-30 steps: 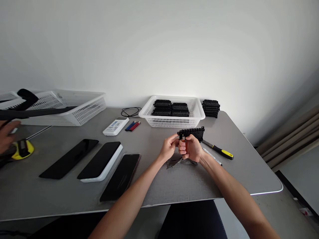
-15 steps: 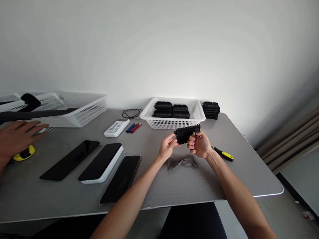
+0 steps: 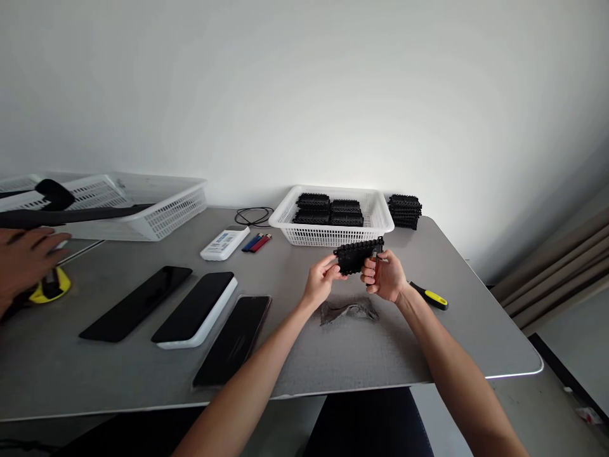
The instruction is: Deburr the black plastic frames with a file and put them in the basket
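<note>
My left hand (image 3: 321, 279) grips the left end of a black plastic part (image 3: 351, 259) with toothed edges, held tilted above the table. In my right hand (image 3: 387, 276) is an orange lighter (image 3: 378, 270), its metal top close to the right part of the black piece. Below my hands lies a crumpled dark grey, see-through wrapping (image 3: 349, 311). To the right of my right hand rests a tool with a yellow and black handle (image 3: 432, 296); its far end is hidden by my wrist.
Behind my hands, a white basket (image 3: 333, 237) holds several similar black parts, with more stacked (image 3: 404, 211) beside it. Phones (image 3: 233, 339), a white box (image 3: 225, 243), two lighters (image 3: 257, 242) and a cable (image 3: 252, 217) lie leftward. Another person's hand (image 3: 28, 260) is near a left basket (image 3: 176, 206).
My hands keep the same hold on the black part and the lighter. The other person's hand has shifted left. The view has moved slightly.
</note>
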`<state>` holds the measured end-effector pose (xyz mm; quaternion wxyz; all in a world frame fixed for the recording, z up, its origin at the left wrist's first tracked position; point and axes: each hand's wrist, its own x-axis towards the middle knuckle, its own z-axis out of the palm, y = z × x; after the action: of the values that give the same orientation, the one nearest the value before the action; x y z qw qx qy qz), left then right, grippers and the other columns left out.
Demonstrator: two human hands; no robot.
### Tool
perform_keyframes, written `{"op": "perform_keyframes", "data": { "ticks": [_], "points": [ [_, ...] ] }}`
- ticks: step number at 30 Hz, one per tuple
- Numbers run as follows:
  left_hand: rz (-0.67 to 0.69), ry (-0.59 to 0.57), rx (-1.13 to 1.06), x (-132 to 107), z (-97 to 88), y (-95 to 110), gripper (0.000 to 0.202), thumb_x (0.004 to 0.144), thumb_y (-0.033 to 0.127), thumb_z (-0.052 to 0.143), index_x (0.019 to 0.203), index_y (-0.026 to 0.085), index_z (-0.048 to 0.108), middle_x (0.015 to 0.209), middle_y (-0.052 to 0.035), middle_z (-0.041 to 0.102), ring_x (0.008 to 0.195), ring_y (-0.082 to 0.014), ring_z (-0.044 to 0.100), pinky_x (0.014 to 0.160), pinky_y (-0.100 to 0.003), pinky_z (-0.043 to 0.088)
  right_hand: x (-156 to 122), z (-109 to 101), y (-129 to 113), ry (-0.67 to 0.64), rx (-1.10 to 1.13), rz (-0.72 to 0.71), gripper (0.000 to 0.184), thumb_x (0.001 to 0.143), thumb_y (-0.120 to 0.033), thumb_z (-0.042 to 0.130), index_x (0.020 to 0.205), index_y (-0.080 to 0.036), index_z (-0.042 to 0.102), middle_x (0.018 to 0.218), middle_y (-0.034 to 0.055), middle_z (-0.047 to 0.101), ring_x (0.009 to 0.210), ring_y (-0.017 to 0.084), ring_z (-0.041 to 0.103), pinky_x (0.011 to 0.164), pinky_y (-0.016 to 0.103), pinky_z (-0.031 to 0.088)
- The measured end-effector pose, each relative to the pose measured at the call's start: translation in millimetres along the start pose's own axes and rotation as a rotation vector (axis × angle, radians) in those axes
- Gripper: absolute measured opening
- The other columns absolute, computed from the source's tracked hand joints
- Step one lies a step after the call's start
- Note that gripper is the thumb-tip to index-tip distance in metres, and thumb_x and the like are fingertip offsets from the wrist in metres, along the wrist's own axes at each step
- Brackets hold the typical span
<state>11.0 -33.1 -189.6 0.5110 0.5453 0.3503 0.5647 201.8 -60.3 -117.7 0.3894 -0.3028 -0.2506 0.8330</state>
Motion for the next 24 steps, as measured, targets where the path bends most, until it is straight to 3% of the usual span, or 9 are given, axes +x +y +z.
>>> {"op": "perform_keyframes", "data": {
  "ticks": [7,12,17,22,24],
  "points": [
    [0.053,-0.062,0.084,-4.1,6.6,5.0,0.051,0.081,0.048,0.066,0.116,0.011,0.063,0.088,-0.0098,0.075,0.067,-0.0194,0.069,0.070,-0.036,0.060,8.1,12.2,17.1,-0.006,-0.096,0.089,0.020,0.069,-0.040,0.039,0.068,-0.023,0.029,0.058,-0.0052,0.025,0.049,0.010,0.017,0.044,0.020,0.006],
    [0.092,-0.080,0.203,-6.1,8.0,6.2,0.034,0.086,0.031,0.058,0.114,0.013,0.065,0.083,-0.0072,0.074,0.074,-0.0190,0.069,0.072,-0.032,0.058,12.1,18.1,26.7,-0.022,-0.158,0.127,0.020,0.070,-0.041,0.040,0.069,-0.023,0.030,0.060,-0.0056,0.026,0.048,0.009,0.017,0.042,0.019,0.006],
    [0.141,-0.079,0.261,-6.9,9.6,4.9,0.034,0.082,0.017,0.052,0.112,0.014,0.066,0.085,-0.0059,0.074,0.080,-0.0168,0.069,0.077,-0.029,0.055,13.1,17.3,31.1,-0.086,-0.220,0.135,0.021,0.074,-0.041,0.042,0.070,-0.023,0.032,0.061,-0.0057,0.026,0.049,0.009,0.016,0.042,0.019,0.006],
    [0.061,-0.028,0.130,-5.9,11.0,6.9,0.032,0.081,0.025,0.059,0.110,0.015,0.064,0.075,-0.0032,0.072,0.067,-0.0160,0.068,0.070,-0.030,0.057,5.5,19.3,26.4,-0.253,-0.265,0.013,0.038,0.080,-0.057,0.052,0.077,-0.021,0.041,0.070,-0.0043,0.033,0.056,0.009,0.026,0.044,0.018,0.017],
    [0.001,0.035,0.031,-4.8,9.2,6.5,0.038,0.080,0.030,0.063,0.114,0.014,0.061,0.076,-0.0041,0.072,0.063,-0.0164,0.068,0.069,-0.033,0.058,4.8,19.9,26.0,-0.187,-0.305,-0.128,0.042,0.077,-0.058,0.061,0.078,-0.021,0.041,0.070,-0.0049,0.033,0.057,0.009,0.027,0.045,0.018,0.018]
  ]
}}
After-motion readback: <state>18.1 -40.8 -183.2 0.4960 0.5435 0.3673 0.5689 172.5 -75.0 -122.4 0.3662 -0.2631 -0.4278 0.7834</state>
